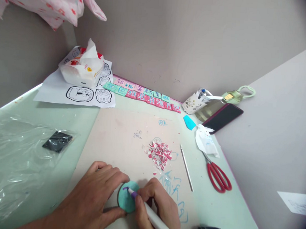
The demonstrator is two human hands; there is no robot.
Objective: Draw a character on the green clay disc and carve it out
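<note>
A round teal disc [125, 201] lies on the brown board [110, 136] near the bottom middle. My left hand [95, 190] steadies it from the left, thumb and forefinger closed on its edge. In my right hand [163, 204] is a white marker [156, 220] with a purple collar, its tip resting on the disc's upper part. A short purple stroke shows there. Beyond my hands sits a pile of red and white shavings [160, 155] on the board. Blue pen characters mark the board near my right hand. The right hand's lower fingers are partly hidden.
Red scissors [219, 176] and a thin white stick [186, 168] lie at the right. Along the wall stand carved character tiles [146, 95], a cup [194, 102] and a phone [224, 117]. A tissue pack [80, 71] rests on printed paper; clear plastic [12, 161] spreads left.
</note>
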